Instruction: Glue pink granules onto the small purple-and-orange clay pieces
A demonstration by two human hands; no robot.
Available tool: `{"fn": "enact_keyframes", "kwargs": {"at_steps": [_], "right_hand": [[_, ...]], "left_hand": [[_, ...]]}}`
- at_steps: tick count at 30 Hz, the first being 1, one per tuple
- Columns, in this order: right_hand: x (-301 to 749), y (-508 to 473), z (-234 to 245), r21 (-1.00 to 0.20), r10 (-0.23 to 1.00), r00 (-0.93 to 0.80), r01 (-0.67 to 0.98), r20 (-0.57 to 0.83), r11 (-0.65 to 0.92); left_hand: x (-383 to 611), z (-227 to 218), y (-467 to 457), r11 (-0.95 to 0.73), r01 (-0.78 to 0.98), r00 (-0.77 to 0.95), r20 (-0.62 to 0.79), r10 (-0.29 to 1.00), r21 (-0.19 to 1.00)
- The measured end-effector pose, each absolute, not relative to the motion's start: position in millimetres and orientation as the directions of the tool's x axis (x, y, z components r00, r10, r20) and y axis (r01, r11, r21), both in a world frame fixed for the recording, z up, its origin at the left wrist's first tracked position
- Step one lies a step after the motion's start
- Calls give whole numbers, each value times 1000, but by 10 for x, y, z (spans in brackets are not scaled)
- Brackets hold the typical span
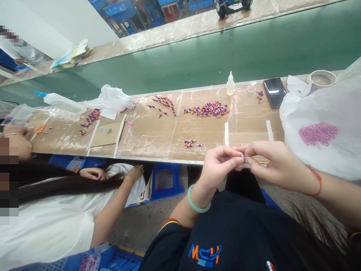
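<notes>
Tabletop (146,139): brown, film-covered, running across the whole view; bearings below are read from the meeting hands, 12 o'clock toward the far edge.
Green panel (197,62): upright along the far edge, 12 o'clock.
Co-worker (50,222): person in a white top, between 8 and 9 o'clock.
White sheet (296,113): spread between 2 and 3 o'clock, bearing a heap of pink bits (318,134).
White bottle (63,104): blue-tipped, lying on its side, between 9 and 10 o'clock.
Right hand (267,162): red cord (316,180) at wrist; grip narrow, thumb and finger meeting the left fingertips; cannot tell whether it clasps anything itself.
Left hand (216,165): green bangle (194,201) at wrist; grip narrow, pinching a pink piece (243,156).
Purple-and-orange heap (210,110): many small pieces, 11 o'clock.
Phone (275,92): dark, lying flat, 1 o'clock.
Tape roll (309,79): pale ring, between 1 and 2 o'clock.
Squeeze bottle (230,86): upright, nozzle topmost, about 12 o'clock.
Small cluster (189,143): same purple and orange, between 9 and 10 o'clock, near the left hand.
Pink piece: at the fingertips, by the tabletop's near edge; exact form too small to tell.
</notes>
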State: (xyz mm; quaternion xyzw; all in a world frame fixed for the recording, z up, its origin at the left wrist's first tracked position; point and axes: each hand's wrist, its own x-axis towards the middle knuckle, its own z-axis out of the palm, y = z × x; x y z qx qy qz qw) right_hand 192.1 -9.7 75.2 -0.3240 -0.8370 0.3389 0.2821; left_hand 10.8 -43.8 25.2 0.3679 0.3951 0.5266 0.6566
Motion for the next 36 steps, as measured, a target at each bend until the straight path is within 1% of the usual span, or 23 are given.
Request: {"fn": "enact_keyframes", "kwargs": {"at_steps": [7, 13, 17, 19, 22, 23, 25, 27, 29, 32, 36], "right_hand": [[1900, -118, 749, -702, 715, -631, 361, 301, 614], [1881, -128, 720, -668, 715, -617, 383, 328, 638], [1860, -125, 628, -664, 729, -601, 403, 327, 630], [1867, -107, 538, -669, 729, -617, 410, 296, 620], [1953, -75, 383, -654, 725, -651, 450, 226, 608], [2010, -69, 339, -642, 735, -647, 477, 206, 600], [2163, -68, 276, -622, 772, -604, 532, 197, 575], [2343, -80, 246, -620, 813, -539, 567, 219, 543], [2513, -98, 236, -616, 845, -469, 595, 256, 517], [2690, -129, 231, -592, 879, -385, 651, 282, 475], [2795, -182, 221, -591, 922, -298, 707, 248, 388]], "left_hand": [[90, 243, -420, 187, -377, 147, -140, 979, 907], [71, 258, -393, 190, -404, 187, -123, 975, 895], [85, 216, -379, 217, -363, 175, -162, 971, 906], [76, 149, -372, 245, -331, 184, -193, 964, 911], [-41, -5, -378, 314, -225, 188, -275, 943, 922], [-121, -64, -386, 331, -170, 157, -307, 939, 928], [-340, -180, -411, 332, -29, 32, -331, 943, 943], [-602, -286, -434, 296, 136, -116, -282, 952, 945], [-849, -373, -440, 268, 267, -211, -216, 953, 926], [-1103, -464, -417, 265, 346, -274, -173, 946, 900], [-1237, -522, -404, 243, 412, -314, -114, 943, 878]]}}
